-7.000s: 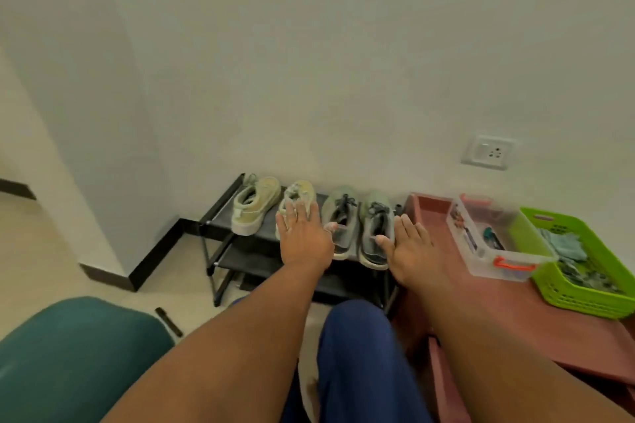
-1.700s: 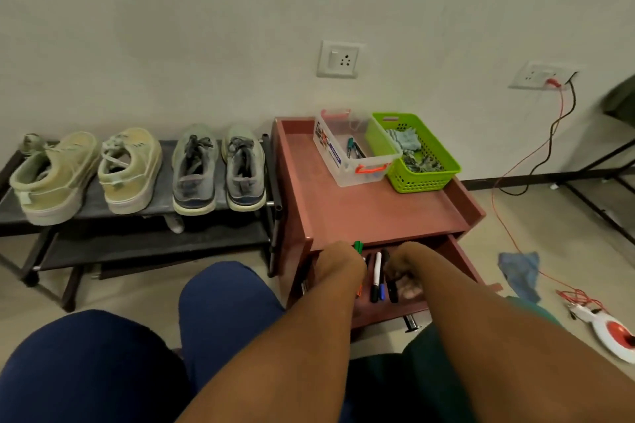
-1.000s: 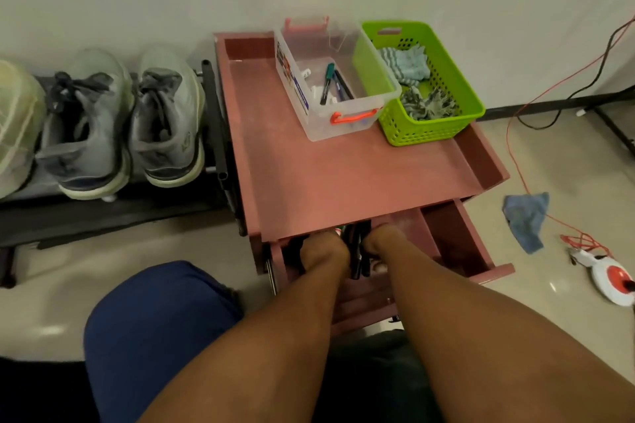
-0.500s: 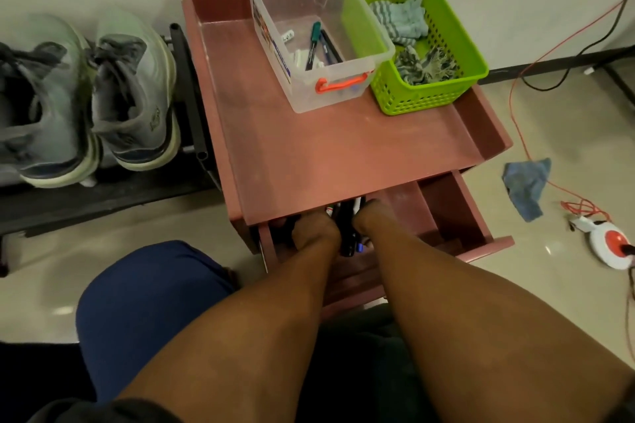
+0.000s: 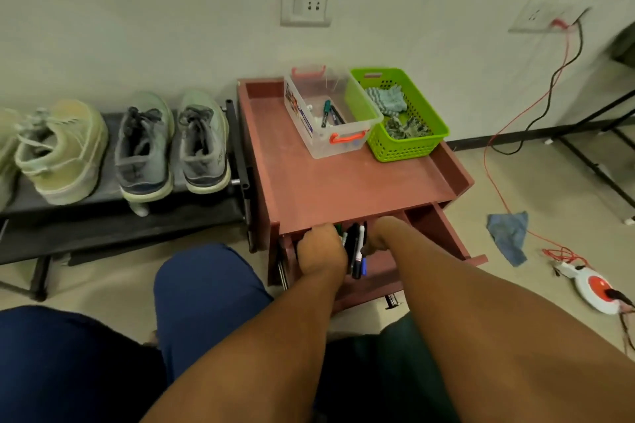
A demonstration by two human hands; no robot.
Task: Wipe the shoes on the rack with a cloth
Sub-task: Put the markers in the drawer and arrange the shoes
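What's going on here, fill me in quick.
A seated person has both hands in the open drawer of a reddish cabinet. The left hand and right hand sit either side of a bunch of markers; whether the fingers grip anything is hidden. The shoes sit untouched on the black rack to the left. No cloth is in hand: some lie in the green basket, and a blue cloth lies on the floor.
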